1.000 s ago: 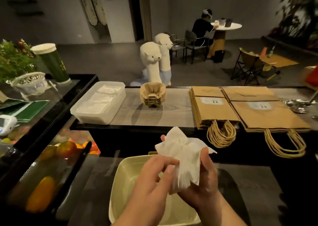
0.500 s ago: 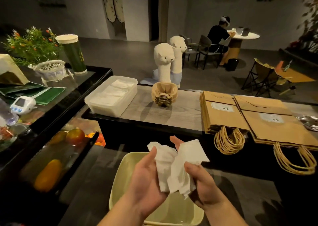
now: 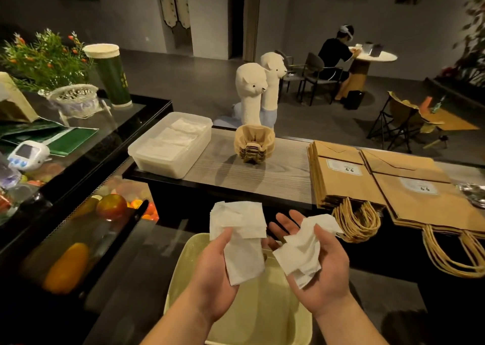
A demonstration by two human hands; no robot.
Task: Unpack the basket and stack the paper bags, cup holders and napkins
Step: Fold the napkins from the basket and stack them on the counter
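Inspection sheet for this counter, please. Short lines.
Surface: wood-grain counter, lit.
Job's things: basket below the hands; paper bag stacks, cup holders and napkin tub on the counter.
Clutter: timer and green cup on the glass case; alpaca figures behind the counter.
Grippers: left hand grips flat napkins; right hand pinches crumpled napkin.
Cables: nothing seen.
Surroundings: seated person at a round table.

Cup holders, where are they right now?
In the head view the cup holders sit stacked mid-counter, between the clear napkin box on their left and the paper bags on their right, in front of two plush alpacas.
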